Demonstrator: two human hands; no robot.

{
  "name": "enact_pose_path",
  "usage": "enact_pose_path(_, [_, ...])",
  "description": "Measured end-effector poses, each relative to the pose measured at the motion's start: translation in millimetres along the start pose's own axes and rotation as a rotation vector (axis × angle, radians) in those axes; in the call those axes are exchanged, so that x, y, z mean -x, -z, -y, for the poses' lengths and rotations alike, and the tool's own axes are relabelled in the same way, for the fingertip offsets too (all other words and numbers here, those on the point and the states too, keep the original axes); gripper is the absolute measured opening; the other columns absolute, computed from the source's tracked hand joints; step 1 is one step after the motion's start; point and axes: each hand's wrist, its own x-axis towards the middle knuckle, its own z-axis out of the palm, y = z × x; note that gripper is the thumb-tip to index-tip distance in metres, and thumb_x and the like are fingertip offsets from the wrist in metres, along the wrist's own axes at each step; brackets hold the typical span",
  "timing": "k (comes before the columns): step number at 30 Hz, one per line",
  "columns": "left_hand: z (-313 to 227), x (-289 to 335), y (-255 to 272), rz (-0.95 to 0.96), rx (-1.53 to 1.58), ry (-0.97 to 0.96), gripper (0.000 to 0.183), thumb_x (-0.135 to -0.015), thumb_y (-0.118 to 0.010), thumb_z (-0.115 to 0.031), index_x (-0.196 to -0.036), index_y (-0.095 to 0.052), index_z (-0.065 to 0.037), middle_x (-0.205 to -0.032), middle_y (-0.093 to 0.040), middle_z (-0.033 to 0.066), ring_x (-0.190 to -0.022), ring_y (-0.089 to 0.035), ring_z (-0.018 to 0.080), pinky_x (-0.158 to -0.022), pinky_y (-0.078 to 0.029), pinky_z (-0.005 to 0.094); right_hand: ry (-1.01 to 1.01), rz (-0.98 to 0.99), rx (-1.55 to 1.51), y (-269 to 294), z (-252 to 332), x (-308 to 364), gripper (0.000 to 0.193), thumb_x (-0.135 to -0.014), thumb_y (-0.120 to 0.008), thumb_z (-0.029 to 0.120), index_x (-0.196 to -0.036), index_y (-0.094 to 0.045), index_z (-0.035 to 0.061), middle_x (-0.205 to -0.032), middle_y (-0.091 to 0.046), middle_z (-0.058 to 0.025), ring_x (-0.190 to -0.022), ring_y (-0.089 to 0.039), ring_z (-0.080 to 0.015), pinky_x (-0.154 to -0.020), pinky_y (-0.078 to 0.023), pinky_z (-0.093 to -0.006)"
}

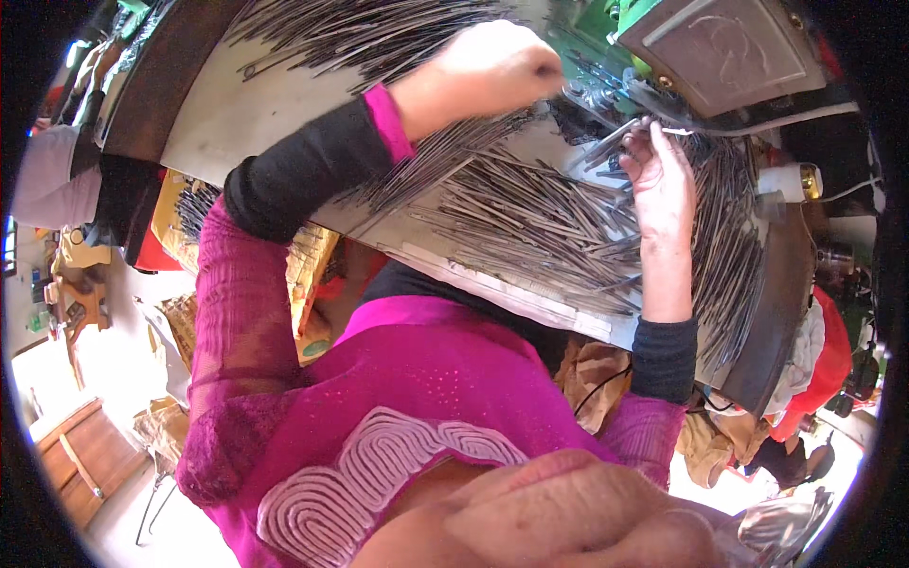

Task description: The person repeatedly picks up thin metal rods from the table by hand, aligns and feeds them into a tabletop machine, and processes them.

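My left hand (502,64) is curled closed over the far side of the table, and blur hides whatever its fingers may hold. Beneath and beyond its wrist lie thin dark rods (379,33) in a loose heap. Further right, my right hand (660,180) pinches a thin pale rod (674,131) between thumb and fingertips, palm turned up. A wide pile of grey rods (530,208) spreads to the left of that wrist, and another bunch (734,256) lies to its right.
A green machine with a grey metal plate (724,52) stands at the far right, close beyond my right hand. Beside it are a white cylinder with a brass-coloured end (793,182) and a cable. A yellow tray (312,279) with rods sits below the table's near left edge.
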Motion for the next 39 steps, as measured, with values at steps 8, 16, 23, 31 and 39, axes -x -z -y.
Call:
enact_pose_path(8, [66.5, 16.0, 21.7, -0.203, -0.5, -0.094, 0.016, -0.075, -0.062, -0.018, -0.069, -0.053, -0.005, -0.059, -0.051, 0.0136, -0.056, -0.055, 0.0334, -0.051, -0.045, 0.0441, 0.022, 0.007, -0.027, -4.1, 1.3, -0.2, 0.02, -0.091, -0.053, 0.015, -0.102, -0.058, -0.0005, -0.094, -0.065, -0.0137, -0.085, -0.065, -0.0211, -0.072, -0.054, -0.0323])
enact_pose_path(16, [29.8, 13.1, 37.5, -0.132, -0.345, -0.01, 0.016, -0.076, -0.063, -0.018, -0.076, -0.058, -0.003, -0.067, -0.058, 0.0154, -0.063, -0.059, 0.0337, -0.057, -0.047, 0.0428, -0.026, 0.053, 0.077, -5.7, 7.3, 1.3, 0.022, -0.091, -0.054, 0.015, -0.105, -0.059, -0.0007, -0.086, -0.065, -0.0111, -0.071, -0.063, -0.0161, -0.062, -0.051, -0.0234])
enact_pose_path(23, [-10.1, 2.7, 28.0, -0.028, 0.106, 0.008, 0.021, -0.075, -0.064, -0.015, -0.09, -0.065, 0.0, -0.077, -0.064, 0.0167, -0.072, -0.063, 0.0318, -0.066, -0.05, 0.0362, -0.04, 0.232, 0.42, -24.7, 9.4, 10.1, 0.023, -0.088, -0.06, 0.015, -0.105, -0.062, 0.0007, -0.071, -0.061, -0.0005, -0.062, -0.058, -0.0069, -0.054, -0.043, -0.0184])
enact_pose_path(31, [-10.0, -0.8, 2.8, 0.046, 0.16, 0.112, 0.028, -0.08, -0.066, -0.027, -0.095, -0.066, -0.003, -0.083, -0.065, 0.0167, -0.071, -0.064, 0.0296, -0.067, -0.05, 0.0349, 0.01, 0.25, 0.535, -24.4, 13.2, 8.9, 0.023, -0.088, -0.059, 0.016, -0.105, -0.062, 0.0015, -0.073, -0.061, -0.0006, -0.06, -0.056, -0.0053, -0.052, -0.043, -0.0187])
enact_pose_path(39, [-16.0, -0.6, 2.3, 0.001, 0.236, 0.125, 0.028, -0.079, -0.068, -0.023, -0.096, -0.065, -0.001, -0.084, -0.065, 0.0166, -0.071, -0.065, 0.0253, -0.068, -0.051, 0.0323, -0.047, 0.271, 0.426, -19.0, 12.4, 3.9, 0.023, -0.087, -0.06, 0.019, -0.102, -0.062, 0.0024, -0.073, -0.06, 0.0004, -0.06, -0.054, -0.0051, -0.054, -0.043, -0.0189])
